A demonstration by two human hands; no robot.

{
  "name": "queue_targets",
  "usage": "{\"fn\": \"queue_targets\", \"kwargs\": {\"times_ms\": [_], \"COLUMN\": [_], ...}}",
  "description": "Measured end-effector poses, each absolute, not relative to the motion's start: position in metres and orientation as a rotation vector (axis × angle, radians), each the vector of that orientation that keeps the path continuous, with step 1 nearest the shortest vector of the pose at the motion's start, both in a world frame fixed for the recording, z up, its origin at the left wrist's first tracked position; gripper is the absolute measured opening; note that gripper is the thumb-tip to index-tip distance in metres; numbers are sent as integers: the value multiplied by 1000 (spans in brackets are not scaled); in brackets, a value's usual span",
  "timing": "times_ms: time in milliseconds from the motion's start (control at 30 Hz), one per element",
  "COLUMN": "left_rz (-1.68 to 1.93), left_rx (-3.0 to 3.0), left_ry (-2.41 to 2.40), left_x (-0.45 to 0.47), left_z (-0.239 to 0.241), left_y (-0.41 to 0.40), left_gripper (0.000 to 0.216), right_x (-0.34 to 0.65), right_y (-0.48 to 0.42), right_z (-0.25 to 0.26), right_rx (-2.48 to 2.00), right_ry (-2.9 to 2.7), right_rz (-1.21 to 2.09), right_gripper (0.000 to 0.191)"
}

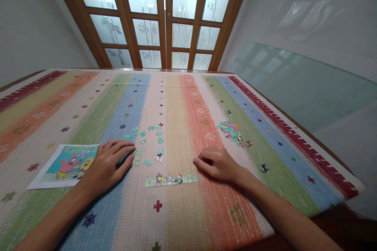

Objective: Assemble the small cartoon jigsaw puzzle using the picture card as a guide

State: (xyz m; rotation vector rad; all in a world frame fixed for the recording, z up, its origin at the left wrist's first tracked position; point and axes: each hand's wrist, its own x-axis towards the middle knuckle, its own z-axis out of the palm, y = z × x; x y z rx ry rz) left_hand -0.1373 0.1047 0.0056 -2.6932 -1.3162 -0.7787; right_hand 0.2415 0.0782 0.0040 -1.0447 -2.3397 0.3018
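Note:
My left hand (110, 160) rests over the right part of a printed cartoon picture (55, 170), its fingers arched and the thumb apart from them. A dark green patch shows in the gap under the fingers; I cannot tell if it is shadow or an object. Just past the fingertips lie loose teal jigsaw pieces (143, 140), spread in rough columns. A joined strip of jigsaw pieces (172, 180) runs sideways in front of me. Beside its right end my right hand (216, 162) is curled on the cloth, thumb against the fingers; their inner side is hidden.
A heap of mixed jigsaw pieces (231, 132) lies beyond my right hand. Everything sits on a striped tablecloth (176, 223), whose right edge borders the table's side. Wooden doors with frosted panes (165, 19) stand behind, and a glass panel (294, 86) leans at the right wall.

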Motion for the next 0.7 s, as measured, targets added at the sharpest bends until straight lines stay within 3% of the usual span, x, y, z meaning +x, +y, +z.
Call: {"fn": "queue_targets", "kwargs": {"times_ms": [700], "left_rz": [-430], "left_rx": [-2710], "left_ry": [-1290], "left_x": [-121], "left_z": [16], "left_y": [176], "left_gripper": [34], "right_x": [242], "right_y": [79], "right_z": [5], "right_rx": [-1072], "right_ry": [-2344], "right_rz": [352], "right_gripper": [38]}}
